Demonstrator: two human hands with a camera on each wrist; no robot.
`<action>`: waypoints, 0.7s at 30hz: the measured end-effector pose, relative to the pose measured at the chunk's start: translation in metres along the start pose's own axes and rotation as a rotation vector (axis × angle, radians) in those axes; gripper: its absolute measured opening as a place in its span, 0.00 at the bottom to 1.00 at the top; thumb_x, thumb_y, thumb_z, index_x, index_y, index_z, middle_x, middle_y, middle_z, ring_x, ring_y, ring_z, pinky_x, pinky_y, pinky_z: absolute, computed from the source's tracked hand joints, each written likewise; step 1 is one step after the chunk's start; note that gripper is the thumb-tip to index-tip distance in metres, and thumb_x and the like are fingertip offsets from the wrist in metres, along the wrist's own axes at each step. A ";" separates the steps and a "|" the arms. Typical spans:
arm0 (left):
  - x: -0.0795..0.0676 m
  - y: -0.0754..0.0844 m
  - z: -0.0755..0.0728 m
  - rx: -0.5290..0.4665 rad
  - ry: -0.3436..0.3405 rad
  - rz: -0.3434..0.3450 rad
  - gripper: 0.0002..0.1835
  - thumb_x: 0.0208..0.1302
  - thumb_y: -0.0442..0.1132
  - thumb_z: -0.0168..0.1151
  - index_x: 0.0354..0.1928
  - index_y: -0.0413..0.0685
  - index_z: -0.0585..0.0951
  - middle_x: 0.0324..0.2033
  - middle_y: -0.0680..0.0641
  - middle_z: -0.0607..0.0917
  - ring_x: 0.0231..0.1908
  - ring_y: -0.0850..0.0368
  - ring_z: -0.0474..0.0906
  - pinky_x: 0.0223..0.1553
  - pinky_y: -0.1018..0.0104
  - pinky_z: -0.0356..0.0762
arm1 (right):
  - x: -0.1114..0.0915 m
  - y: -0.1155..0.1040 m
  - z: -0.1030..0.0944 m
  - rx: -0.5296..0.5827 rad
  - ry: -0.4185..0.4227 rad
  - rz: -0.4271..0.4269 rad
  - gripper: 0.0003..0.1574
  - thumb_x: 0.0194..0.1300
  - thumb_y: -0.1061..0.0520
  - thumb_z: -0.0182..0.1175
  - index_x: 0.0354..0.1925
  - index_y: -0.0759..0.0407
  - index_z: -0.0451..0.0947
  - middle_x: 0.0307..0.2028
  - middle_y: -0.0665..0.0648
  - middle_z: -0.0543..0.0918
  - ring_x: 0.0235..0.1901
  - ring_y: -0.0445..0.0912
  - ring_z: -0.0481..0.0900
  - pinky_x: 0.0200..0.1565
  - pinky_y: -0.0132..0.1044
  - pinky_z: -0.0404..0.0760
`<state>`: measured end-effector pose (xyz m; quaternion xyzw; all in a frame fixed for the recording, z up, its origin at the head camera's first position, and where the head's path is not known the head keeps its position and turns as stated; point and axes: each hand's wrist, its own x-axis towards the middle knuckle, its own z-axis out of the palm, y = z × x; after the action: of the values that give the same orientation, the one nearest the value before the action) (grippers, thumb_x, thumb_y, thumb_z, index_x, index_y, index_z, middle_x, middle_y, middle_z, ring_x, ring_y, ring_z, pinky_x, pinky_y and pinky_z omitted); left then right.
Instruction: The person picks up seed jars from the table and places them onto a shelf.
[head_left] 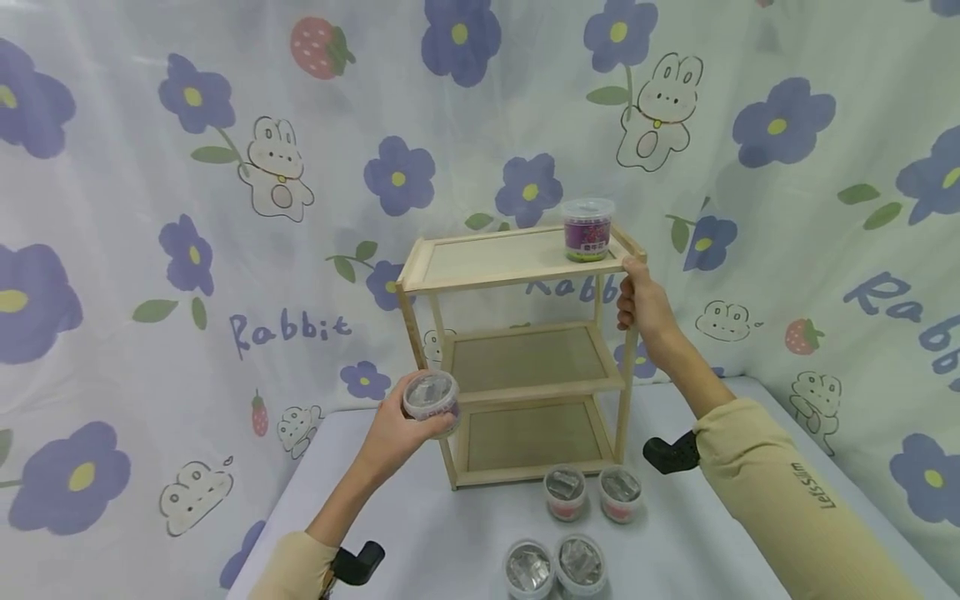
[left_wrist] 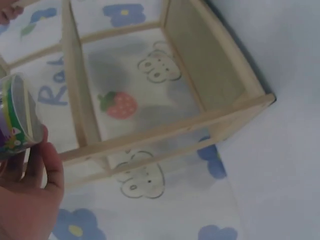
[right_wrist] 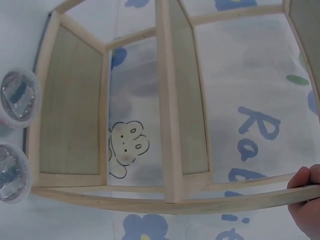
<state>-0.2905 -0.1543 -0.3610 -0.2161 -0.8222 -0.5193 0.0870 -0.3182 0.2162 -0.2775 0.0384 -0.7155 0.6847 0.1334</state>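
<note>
My left hand (head_left: 405, 421) grips a clear-lidded plastic tub (head_left: 431, 393), held in front of the left post of a wooden three-tier shelf (head_left: 517, 390). In the left wrist view the tub (left_wrist: 19, 115) shows a green, purple and white label. Up at the shelf's top right corner, my right hand (head_left: 645, 307) holds the front right post, its fingers curled round the wood (right_wrist: 250, 200). A tub with a purple label (head_left: 588, 232) stands upright on the top tier, just above that hand.
Two lidded tubs (head_left: 565, 492) stand on the white table (head_left: 420, 533) before the shelf's lower right. Two more tubs (head_left: 528, 568) sit side by side nearer the front. A patterned curtain (head_left: 225, 275) hangs behind the shelf. The middle tier (head_left: 532, 358) and bottom tier (head_left: 528, 437) have wooden rims.
</note>
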 end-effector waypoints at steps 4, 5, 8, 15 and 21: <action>0.001 0.008 -0.011 0.004 0.004 0.028 0.37 0.55 0.39 0.74 0.66 0.48 0.69 0.53 0.41 0.80 0.51 0.47 0.77 0.49 0.55 0.77 | 0.000 0.001 0.000 0.002 0.007 -0.003 0.31 0.72 0.30 0.38 0.24 0.50 0.55 0.17 0.44 0.57 0.21 0.41 0.56 0.32 0.38 0.64; 0.002 0.010 -0.013 0.007 0.004 0.035 0.36 0.55 0.39 0.73 0.66 0.49 0.70 0.53 0.41 0.80 0.51 0.47 0.77 0.49 0.55 0.77 | 0.000 0.001 0.000 0.002 0.007 -0.004 0.31 0.72 0.30 0.38 0.24 0.50 0.55 0.17 0.44 0.57 0.21 0.41 0.56 0.32 0.38 0.64; 0.004 0.019 -0.020 0.022 0.003 0.045 0.35 0.55 0.39 0.73 0.65 0.49 0.70 0.52 0.41 0.80 0.50 0.47 0.77 0.48 0.54 0.77 | 0.000 0.001 0.000 0.007 0.009 -0.010 0.31 0.72 0.31 0.38 0.23 0.49 0.55 0.16 0.44 0.57 0.20 0.41 0.56 0.32 0.38 0.64; 0.013 0.048 -0.037 0.069 -0.009 0.099 0.35 0.57 0.40 0.71 0.66 0.48 0.70 0.53 0.41 0.80 0.51 0.48 0.77 0.47 0.54 0.78 | 0.000 0.002 -0.001 0.022 0.008 -0.012 0.31 0.72 0.31 0.38 0.22 0.49 0.55 0.16 0.44 0.57 0.20 0.42 0.56 0.31 0.37 0.63; 0.025 0.078 -0.055 0.090 0.018 0.149 0.36 0.58 0.39 0.69 0.68 0.44 0.68 0.53 0.39 0.79 0.50 0.49 0.76 0.44 0.68 0.79 | 0.000 0.000 0.000 0.024 0.003 -0.009 0.31 0.72 0.30 0.39 0.22 0.50 0.55 0.16 0.44 0.57 0.20 0.41 0.56 0.31 0.37 0.63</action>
<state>-0.2821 -0.1685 -0.2633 -0.2680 -0.8255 -0.4759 0.1423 -0.3181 0.2161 -0.2778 0.0423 -0.7067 0.6929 0.1370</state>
